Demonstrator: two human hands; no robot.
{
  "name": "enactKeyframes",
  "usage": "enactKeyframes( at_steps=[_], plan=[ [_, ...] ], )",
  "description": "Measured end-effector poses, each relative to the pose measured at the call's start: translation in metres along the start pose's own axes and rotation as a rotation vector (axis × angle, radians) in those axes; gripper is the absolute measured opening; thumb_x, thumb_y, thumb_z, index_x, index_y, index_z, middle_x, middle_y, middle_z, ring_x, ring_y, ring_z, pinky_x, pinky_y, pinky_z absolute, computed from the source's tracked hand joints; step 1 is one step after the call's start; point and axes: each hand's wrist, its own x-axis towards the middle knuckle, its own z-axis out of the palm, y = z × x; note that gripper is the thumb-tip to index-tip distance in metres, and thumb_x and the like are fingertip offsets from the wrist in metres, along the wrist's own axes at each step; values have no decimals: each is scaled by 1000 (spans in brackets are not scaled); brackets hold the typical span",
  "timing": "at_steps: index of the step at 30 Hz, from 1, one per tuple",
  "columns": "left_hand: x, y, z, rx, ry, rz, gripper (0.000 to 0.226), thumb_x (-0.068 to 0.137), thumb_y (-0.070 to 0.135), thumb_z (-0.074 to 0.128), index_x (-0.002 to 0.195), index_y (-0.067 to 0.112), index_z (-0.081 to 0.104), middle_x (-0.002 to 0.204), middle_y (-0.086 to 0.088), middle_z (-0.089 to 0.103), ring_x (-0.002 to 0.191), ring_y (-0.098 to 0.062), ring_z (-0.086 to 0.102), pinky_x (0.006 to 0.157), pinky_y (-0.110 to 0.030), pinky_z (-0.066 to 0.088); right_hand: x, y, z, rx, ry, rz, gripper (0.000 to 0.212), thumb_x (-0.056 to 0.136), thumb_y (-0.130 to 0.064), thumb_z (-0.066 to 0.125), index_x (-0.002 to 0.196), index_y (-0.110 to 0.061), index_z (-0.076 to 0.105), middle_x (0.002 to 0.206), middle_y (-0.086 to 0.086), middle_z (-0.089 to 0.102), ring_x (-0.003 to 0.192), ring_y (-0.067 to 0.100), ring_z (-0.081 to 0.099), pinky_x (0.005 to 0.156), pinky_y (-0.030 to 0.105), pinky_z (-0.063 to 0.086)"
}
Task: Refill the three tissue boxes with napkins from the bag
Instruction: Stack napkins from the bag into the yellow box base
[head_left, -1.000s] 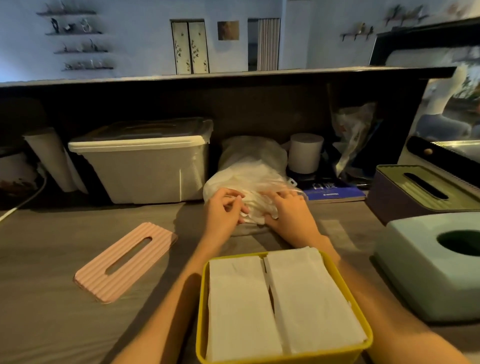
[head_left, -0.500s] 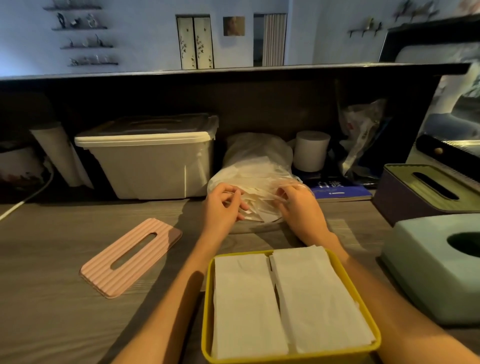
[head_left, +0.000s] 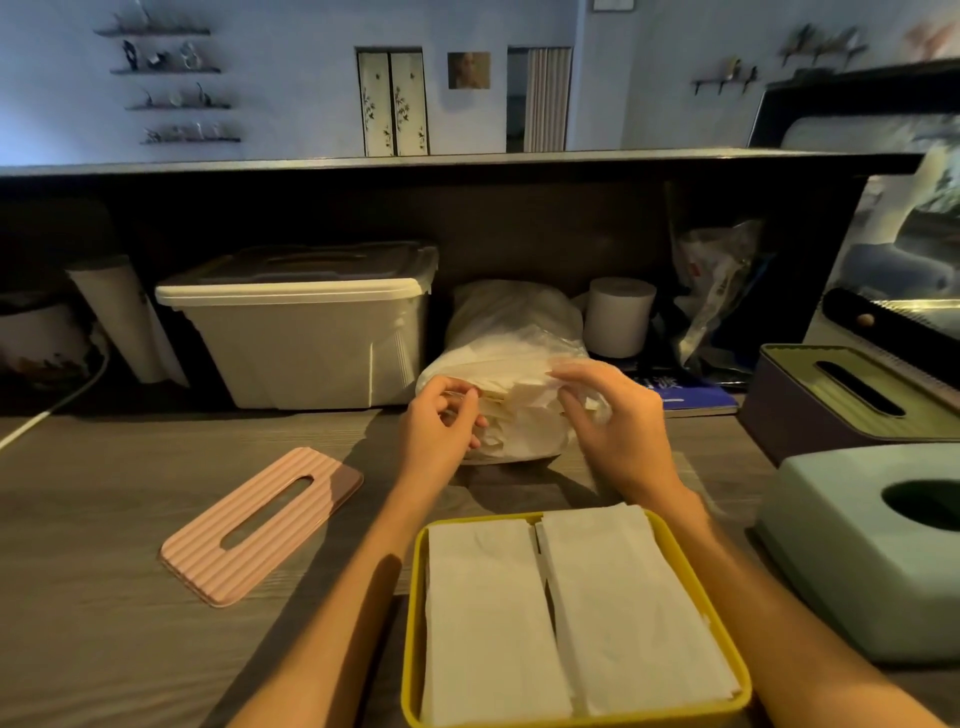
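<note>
A clear plastic bag (head_left: 511, 338) full of white napkins lies on the wooden counter in front of me. My left hand (head_left: 439, 423) pinches the bag's open edge on the left. My right hand (head_left: 615, 415) grips the plastic at the bag's right side, holding its mouth apart, and napkins (head_left: 519, 415) show between my hands. Nearest me stands an open yellow tissue box (head_left: 413, 623) with two stacks of napkins in it. Its pink ribbed lid (head_left: 260, 525) lies to the left. A mint-green tissue box (head_left: 852, 551) and a dark box with a gold slotted lid (head_left: 810, 395) stand at the right.
A lidded white storage bin (head_left: 301, 343) stands behind left of the bag. A paper roll (head_left: 618, 317), a blue booklet (head_left: 691, 400) and another plastic bag (head_left: 717, 280) sit behind right. A dark raised ledge (head_left: 467, 161) closes the back. A white cable (head_left: 47, 410) runs at far left.
My hands have moved apart and lifted slightly, spreading the bag's mouth wider. More of the napkins inside now shows.
</note>
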Motion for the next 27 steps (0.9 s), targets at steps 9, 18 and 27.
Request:
enactKeyframes(
  at_steps=[9, 18, 27],
  plan=[
    [-15, 29, -3, -165, -110, -192, 26, 100, 51, 50, 106, 29, 62, 101, -1, 69, 96, -17, 66, 83, -40, 58, 13, -26, -19, 582, -94, 585, 25, 100, -17, 63, 122, -30, 66, 105, -13, 72, 100, 6, 71, 71, 22, 60],
    [-23, 28, 4, -557, -519, -602, 80, 83, 85, 39, 141, 30, 52, 127, -16, 69, 118, -36, 65, 98, -49, 54, 9, -25, -11, 387, -111, 474, 22, 99, -18, 63, 116, -31, 66, 108, -16, 67, 101, 3, 66, 72, 18, 58],
    [-22, 28, 4, -566, -613, -755, 81, 96, 73, 29, 141, 10, 52, 132, -24, 64, 122, -39, 62, 105, -50, 49, 7, -27, -13, 219, 81, 231, 22, 98, -24, 67, 120, -24, 63, 107, -21, 64, 102, -6, 62, 77, 9, 54]
  ],
)
